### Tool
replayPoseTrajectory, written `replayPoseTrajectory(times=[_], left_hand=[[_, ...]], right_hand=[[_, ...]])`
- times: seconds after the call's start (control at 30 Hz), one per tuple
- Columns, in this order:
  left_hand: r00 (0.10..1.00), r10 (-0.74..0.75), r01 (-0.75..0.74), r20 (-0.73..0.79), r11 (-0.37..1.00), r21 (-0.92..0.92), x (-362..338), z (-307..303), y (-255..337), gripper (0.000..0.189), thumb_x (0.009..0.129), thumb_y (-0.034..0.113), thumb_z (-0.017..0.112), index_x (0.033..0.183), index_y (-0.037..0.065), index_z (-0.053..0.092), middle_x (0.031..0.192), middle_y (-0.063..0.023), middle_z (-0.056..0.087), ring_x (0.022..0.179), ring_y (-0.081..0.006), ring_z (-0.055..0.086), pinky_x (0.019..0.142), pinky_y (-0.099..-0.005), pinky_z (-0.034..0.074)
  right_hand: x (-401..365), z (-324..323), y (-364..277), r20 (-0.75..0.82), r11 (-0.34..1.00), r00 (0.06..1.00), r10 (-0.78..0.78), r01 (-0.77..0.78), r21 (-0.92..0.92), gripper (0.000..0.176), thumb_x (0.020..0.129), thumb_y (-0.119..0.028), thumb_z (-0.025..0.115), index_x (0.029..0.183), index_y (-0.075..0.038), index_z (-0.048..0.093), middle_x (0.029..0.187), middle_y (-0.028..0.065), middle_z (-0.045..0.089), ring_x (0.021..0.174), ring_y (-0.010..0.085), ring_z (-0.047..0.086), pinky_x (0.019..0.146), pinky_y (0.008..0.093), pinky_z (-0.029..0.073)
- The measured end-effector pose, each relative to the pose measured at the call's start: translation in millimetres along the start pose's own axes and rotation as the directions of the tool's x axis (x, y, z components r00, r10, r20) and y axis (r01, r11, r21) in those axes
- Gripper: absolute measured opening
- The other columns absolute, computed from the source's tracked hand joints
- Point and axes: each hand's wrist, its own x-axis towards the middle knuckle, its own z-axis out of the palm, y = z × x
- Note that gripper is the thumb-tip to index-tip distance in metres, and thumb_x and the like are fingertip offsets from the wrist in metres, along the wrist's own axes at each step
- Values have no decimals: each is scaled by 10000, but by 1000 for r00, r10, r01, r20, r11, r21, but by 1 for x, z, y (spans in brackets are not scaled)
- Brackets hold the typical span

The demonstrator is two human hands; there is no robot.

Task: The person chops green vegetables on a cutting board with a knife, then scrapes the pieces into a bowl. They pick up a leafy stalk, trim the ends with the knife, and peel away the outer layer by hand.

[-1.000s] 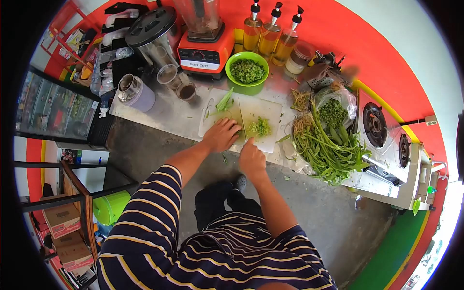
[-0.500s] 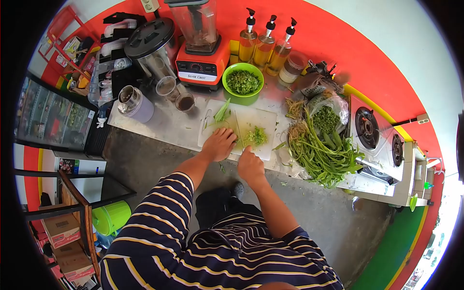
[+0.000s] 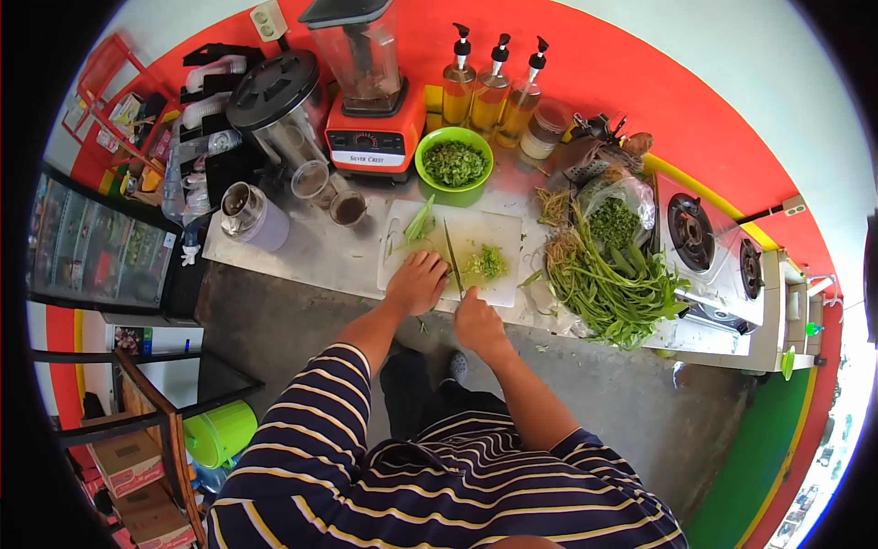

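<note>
My right hand [image 3: 478,320] is wrapped round the handle of a knife [image 3: 452,249], whose blade points away from me across the white cutting board [image 3: 503,291]. Just left of the blade, my left hand [image 3: 418,282] presses down with its fingers curled together on green leafy stalks [image 3: 420,224]. The leaves stick out beyond the fingers; the part under the hand is hidden. Chopped greens [image 3: 488,263] lie in a small heap to the right of the knife. Behind the board stands a green bowl [image 3: 465,195] full of chopped leaves.
A large bunch of leafy greens [image 3: 608,293] lies right of the board, beside a plastic bag of chopped greens [image 3: 615,224] and a gas stove [image 3: 718,233]. A blender [image 3: 368,137], pump bottles [image 3: 490,87], cups [image 3: 348,209] and a jug [image 3: 265,224] stand along the counter.
The view has shifted slightly. The knife blade now stands a little farther from my left fingers at its tip, tilted leftward. Both hands keep nearly the same places on the board.
</note>
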Motion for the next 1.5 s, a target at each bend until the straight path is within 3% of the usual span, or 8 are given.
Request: replayPoseTrajectory(times=[0.3,0.47,0.67,0.8,0.87,1.07,1.33,1.5], left_hand=[[997,-41,32,-64,991,-132,-1,-1,-3,275,900,242,602,1089,56,529,1046,-133,545,1006,-322,502,898,-433,395],[997,-36,23,-63,979,-202,-3,-4,-7,255,900,227,599,1076,51,545,1054,-126,548,1018,-320,497,907,-433,396],[998,-29,20,-62,989,-145,-2,1,-6,204,907,203,583,1042,52,556,1015,-118,539,1008,-314,497,900,-427,398],[997,-62,56,-43,990,-127,-3,-2,-7,195,909,203,578,1029,51,559,1009,-119,535,1006,-318,498,903,-430,396],[997,-42,31,-59,983,-180,-3,-3,-7,191,908,201,578,1018,46,556,1017,-124,533,1008,-318,498,905,-435,394],[996,-31,17,-82,986,-167,-1,-3,-8,168,904,183,578,987,38,555,1008,-137,537,1007,-325,501,898,-446,391],[998,-32,17,-59,972,-236,0,3,-12,151,905,166,580,981,37,557,1009,-144,537,1001,-341,499,897,-449,389],[989,-34,5,-146,981,-192,0,13,-4,146,896,156,596,992,48,575,1007,-131,539,1001,-337,500,878,-444,388]], right_hand=[[12,-5,-7,70,998,997,-15,20,-63,386,874,-75,539,1180,103,386,898,320,676,854,457,698,774,504,573],[-16,12,-10,31,981,999,41,-34,-193,293,943,-114,500,1171,55,429,859,228,717,814,397,725,734,461,595],[9,9,-17,40,986,997,70,-63,-156,407,891,-87,552,1218,78,375,909,265,700,854,413,716,762,464,586],[-4,3,-27,54,983,994,92,-82,-164,389,897,-82,552,1210,67,375,938,262,703,888,409,714,781,470,583],[-12,17,-27,28,975,992,125,-118,-187,245,964,-127,470,1145,33,429,893,223,722,834,379,730,729,452,598],[7,5,-30,78,976,981,178,-166,-138,381,900,-75,553,1217,55,385,974,280,697,930,421,705,808,472,575],[-8,24,-42,40,958,959,282,-279,-67,321,917,-112,562,1153,24,391,966,283,695,930,430,700,811,494,570],[-3,27,-21,-27,977,976,214,-214,16,359,945,-167,517,1206,31,369,948,306,686,892,465,691,790,529,560]])
